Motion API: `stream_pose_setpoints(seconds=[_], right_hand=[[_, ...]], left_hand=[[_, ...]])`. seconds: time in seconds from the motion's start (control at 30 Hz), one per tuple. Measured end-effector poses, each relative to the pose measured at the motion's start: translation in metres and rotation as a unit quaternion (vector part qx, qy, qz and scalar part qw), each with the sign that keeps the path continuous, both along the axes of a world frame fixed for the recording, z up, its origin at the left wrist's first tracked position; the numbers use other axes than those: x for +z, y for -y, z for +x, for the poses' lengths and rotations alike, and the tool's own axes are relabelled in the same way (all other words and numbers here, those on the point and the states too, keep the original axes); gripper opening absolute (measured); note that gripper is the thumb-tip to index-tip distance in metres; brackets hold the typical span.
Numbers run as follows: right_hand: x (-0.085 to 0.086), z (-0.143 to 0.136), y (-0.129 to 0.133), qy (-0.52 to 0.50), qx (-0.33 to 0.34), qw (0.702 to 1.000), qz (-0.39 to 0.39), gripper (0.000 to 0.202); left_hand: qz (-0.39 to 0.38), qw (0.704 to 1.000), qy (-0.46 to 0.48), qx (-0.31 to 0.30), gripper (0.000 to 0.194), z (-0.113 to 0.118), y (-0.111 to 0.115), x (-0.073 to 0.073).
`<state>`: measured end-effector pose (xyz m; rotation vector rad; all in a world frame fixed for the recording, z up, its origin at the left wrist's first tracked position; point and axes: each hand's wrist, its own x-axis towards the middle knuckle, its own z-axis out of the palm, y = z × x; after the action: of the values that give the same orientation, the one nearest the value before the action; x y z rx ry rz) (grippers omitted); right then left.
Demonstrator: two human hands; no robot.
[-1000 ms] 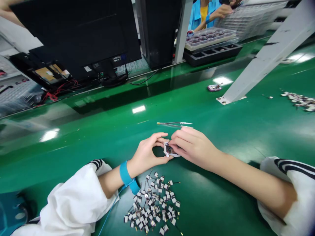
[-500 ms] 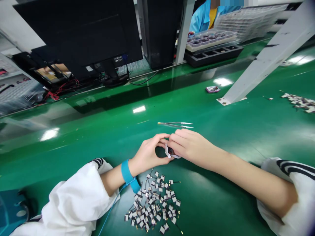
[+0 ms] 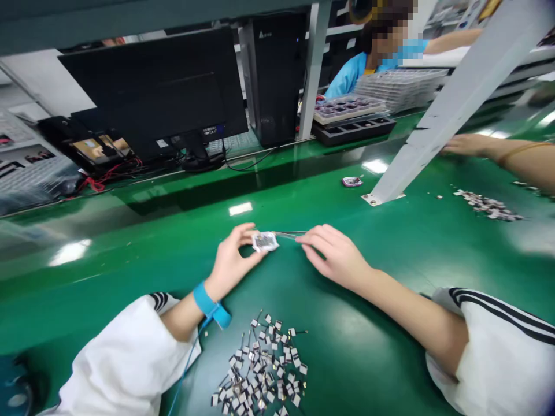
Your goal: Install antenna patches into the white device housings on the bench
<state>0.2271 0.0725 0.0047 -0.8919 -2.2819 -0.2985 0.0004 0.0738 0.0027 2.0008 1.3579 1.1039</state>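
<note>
My left hand point(image 3: 234, 254) grips a small white-rimmed electronic housing point(image 3: 265, 241) between thumb and fingers, its circuit-filled face turned up. Just right of it, the fingertips of my right hand point(image 3: 333, 254) close on a pair of thin metal tweezers point(image 3: 286, 234); the hand hides their right part. A blue wrist strap point(image 3: 207, 300) with a cord circles my left wrist. Below both hands lies a loose pile of small white-and-black square parts with short leads point(image 3: 264, 370).
A slanted white post point(image 3: 416, 138) is bolted to the green bench at right, beside a small purple-edged unit point(image 3: 351, 181). Another parts pile point(image 3: 489, 205) lies farther right, near another person's hand point(image 3: 468, 144). A monitor point(image 3: 160, 92), computer tower point(image 3: 280, 81) and trays point(image 3: 351, 110) stand behind.
My hands have separated: the left moved left with the housing, and the right let go of it and came onto the tweezers. The view shifted; another person's arm appeared at right.
</note>
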Motion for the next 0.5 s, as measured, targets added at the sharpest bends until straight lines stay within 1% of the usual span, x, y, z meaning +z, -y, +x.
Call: stream_pose_setpoints(seconds=[0.07, 0.13, 0.2, 0.27, 0.33, 0.4, 0.43, 0.5], right_hand=[[-0.001, 0.009, -0.008, -0.025, -0.037, 0.999, 0.001, 0.014], [-0.003, 0.017, -0.018, -0.044, -0.071, 0.997, 0.001, 0.014], [-0.006, 0.025, -0.026, -0.057, -0.098, 0.994, 0.001, 0.013], [-0.01, 0.03, -0.032, -0.064, -0.115, 0.991, -0.001, 0.013], [-0.013, 0.032, -0.034, -0.065, -0.126, 0.99, -0.005, 0.012], [-0.014, 0.033, -0.034, -0.065, -0.135, 0.989, -0.013, 0.013], [-0.014, 0.033, -0.034, -0.064, -0.139, 0.988, -0.018, 0.013], [-0.013, 0.033, -0.033, -0.062, -0.146, 0.987, -0.033, 0.014]], left_hand=[[0.018, 0.997, -0.005, 0.081, 0.051, -0.024, -0.02, -0.005], [0.027, 0.989, -0.021, 0.144, 0.055, -0.049, -0.038, -0.012], [0.02, 0.984, -0.048, 0.172, 0.056, -0.069, -0.051, -0.016], [0.026, 0.981, -0.078, 0.175, 0.057, -0.078, -0.054, -0.016], [0.058, 0.98, -0.101, 0.163, 0.056, -0.074, -0.047, -0.01], [0.102, 0.981, -0.113, 0.124, 0.045, -0.061, -0.028, -0.001], [0.12, 0.982, -0.115, 0.091, 0.036, -0.053, -0.015, 0.003], [0.13, 0.984, -0.125, -0.01, 0.017, -0.038, 0.015, 0.01]])
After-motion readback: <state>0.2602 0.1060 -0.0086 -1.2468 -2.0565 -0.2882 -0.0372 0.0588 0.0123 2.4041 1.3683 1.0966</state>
